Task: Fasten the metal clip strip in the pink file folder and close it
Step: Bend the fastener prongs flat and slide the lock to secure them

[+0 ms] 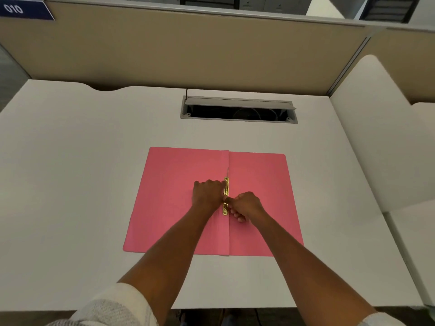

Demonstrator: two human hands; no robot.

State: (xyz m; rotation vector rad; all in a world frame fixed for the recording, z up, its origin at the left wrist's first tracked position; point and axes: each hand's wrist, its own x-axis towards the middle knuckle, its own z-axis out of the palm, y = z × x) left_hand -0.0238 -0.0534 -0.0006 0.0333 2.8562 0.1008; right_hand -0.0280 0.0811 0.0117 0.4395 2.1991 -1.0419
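The pink file folder point(259, 184) lies open and flat on the white desk, its spine running away from me. A gold metal clip strip point(226, 187) lies along the spine fold, with a thin prong sticking out at its far end. My left hand point(208, 192) rests knuckles-up on the left flap, its fingertips pressed against the strip's upper part. My right hand point(246, 205) is curled on the right flap, thumb and fingers pinching the strip's lower half. The strip's middle is hidden by my fingers.
The white desk point(82, 184) has an open cable hatch point(239, 111) with a raised grey lid behind the folder. A beige partition wall point(188, 50) stands at the back. A white side panel point(376, 137) rises on the right.
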